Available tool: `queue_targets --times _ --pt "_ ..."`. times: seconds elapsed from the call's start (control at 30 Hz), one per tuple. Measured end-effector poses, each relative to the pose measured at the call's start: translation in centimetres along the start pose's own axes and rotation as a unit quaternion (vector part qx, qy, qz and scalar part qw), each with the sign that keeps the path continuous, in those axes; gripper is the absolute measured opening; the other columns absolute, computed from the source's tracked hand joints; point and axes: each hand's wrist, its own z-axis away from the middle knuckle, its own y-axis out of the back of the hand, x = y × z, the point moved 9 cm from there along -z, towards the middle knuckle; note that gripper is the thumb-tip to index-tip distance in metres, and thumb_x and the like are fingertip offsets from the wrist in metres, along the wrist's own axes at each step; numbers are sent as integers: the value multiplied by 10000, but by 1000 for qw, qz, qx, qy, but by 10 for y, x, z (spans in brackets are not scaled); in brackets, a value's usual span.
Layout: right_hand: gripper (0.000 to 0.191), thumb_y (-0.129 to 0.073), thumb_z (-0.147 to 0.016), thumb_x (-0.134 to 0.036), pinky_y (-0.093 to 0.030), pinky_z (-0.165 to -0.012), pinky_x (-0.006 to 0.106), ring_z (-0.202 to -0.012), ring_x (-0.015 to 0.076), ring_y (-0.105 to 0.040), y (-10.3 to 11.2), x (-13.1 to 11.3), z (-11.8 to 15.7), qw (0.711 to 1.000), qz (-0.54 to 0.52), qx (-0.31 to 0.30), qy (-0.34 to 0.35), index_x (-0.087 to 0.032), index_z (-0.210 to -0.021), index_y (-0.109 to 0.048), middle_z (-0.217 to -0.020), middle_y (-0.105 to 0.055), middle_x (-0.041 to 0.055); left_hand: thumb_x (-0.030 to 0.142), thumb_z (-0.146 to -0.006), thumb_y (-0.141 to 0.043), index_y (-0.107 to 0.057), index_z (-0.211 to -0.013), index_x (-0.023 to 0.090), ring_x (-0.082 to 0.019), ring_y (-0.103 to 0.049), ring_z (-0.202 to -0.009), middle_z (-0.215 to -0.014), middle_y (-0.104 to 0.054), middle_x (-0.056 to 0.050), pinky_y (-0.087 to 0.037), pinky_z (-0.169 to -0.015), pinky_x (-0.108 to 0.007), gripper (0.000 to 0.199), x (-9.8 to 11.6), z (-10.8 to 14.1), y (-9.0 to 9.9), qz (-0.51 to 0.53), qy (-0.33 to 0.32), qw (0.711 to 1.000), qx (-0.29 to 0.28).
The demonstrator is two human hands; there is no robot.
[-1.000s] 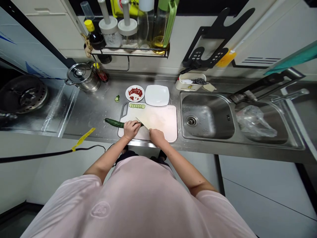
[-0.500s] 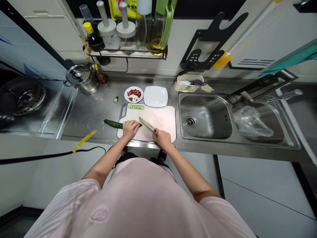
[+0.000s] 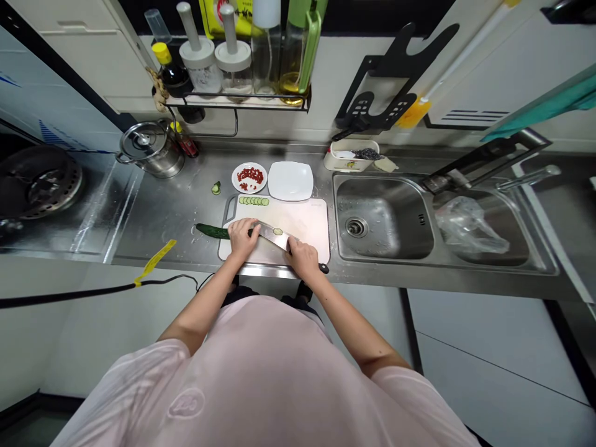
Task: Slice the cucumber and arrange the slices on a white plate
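Observation:
My left hand (image 3: 243, 238) is closed over the cut end of a dark green cucumber (image 3: 213, 231), whose far end sticks out past the left side of the white cutting board (image 3: 305, 223). In my right hand (image 3: 303, 257) is a kitchen knife (image 3: 270, 234), its blade slanting up and left to the fingers of my left hand. One cucumber slice (image 3: 277, 231) lies on the flat of the blade. A row of cucumber slices (image 3: 254, 200) rests along the top left of the board. The cucumber's cut face is hidden by my left hand and the blade.
Behind the board stand a plate of chopped red pieces (image 3: 249, 178) and a white square plate (image 3: 290, 180). A cucumber end piece (image 3: 216, 187) lies on the counter, with a steel pot (image 3: 149, 149) further left. A double sink (image 3: 382, 217) is on the right.
The knife's blade has turned so its flat side shows, with a slice now on it. My left hand has shifted slightly, its thumb now spread. The view has moved a little.

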Motion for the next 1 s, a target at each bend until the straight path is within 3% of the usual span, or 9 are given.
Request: queue_targets --times 0.1,0.2,0.33,0.6,0.7,0.83,1.0 --pt "463 -461 -898 -355 -325 -720 295 -904 245 -567 3 -3 2 1000 7 15 19 -157 -1311 -394 -998 -630 133 470 -854 -481 -621 -1112 267 -217 -494 -1107 -1146 -614 -46 -269 -1021 -392 357 22 -8 -6 11 -51 996 -66" --pt "493 -459 -902 -368 -304 -726 295 -911 242 -551 4 -5 6 999 7 20 41 -153 -1339 -381 -999 -624 140 506 -813 -527 -630 -1107 298 -231 -470 -1131 -1132 -613 -30 -167 -1092 -458 374 44 -12 -16 10 -96 986 -137" --pt "497 -469 -898 -375 -286 -728 298 -909 239 -541 7 -4 9 998 8 29 56 -158 -1340 -398 -983 -625 132 488 -788 -558 -664 -1034 305 -243 -470 -1123 -1103 -622 -24 -46 -1119 -519 324 56 -14 -27 0 -102 975 -199" --pt "482 -482 -894 -377 -282 -713 298 -894 233 -544 5 3 9 998 12 40 54 -165 -1322 -423 -967 -633 115 440 -772 -579 -684 -923 280 -236 -510 -1064 -1038 -640 -21 -67 -1113 -534 243 62 -18 -35 13 -90 971 -223" --pt "467 -483 -894 -380 -287 -710 296 -884 229 -551 2 6 10 998 10 40 48 -165 -1306 -435 -959 -639 106 384 -781 -576 -686 -887 270 -218 -530 -1041 -1007 -648 -21 -148 -1109 -484 190 63 -20 -36 23 -84 972 -220" --pt "457 -487 -891 -393 -299 -719 288 -893 224 -562 -4 16 12 999 6 32 26 -171 -1288 -440 -975 -644 106 334 -794 -558 -684 -886 261 -191 -572 -972 -937 -673 -15 -363 -968 -358 172 49 -28 -37 62 -30 978 -197" --pt "364 -469 -895 -389 -324 -712 271 -878 212 -588 -10 36 15 999 -11 12 -32 -197 -1203 -502 -962 -659 92 352 -775 -575 -670 -942 250 -148 -609 -821 -857 -692 7 -436 -739 -250 218 -3 -50 -47 136 133 973 -132"
